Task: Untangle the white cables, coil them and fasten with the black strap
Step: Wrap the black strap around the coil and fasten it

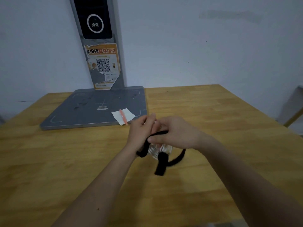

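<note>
Both hands meet above the middle of the wooden table (213, 112). My left hand (141, 130) holds the coiled white cables (159, 150), which show blurred below the hands. The black strap (161, 164) runs over the bundle from the left wrist up under my right hand (175, 133). One strap end hangs down toward the table, and a loop of it curves out to the right. My right hand's fingers curl over the strap on top of the coil. Most of the cable is hidden by the hands.
A grey flat base (91, 110) with an upright post (100, 43) carrying a screen and a QR sticker stands at the back left. A white paper slip (129, 114) with an orange pen (123, 117) lies at its near right corner, close to my hands.
</note>
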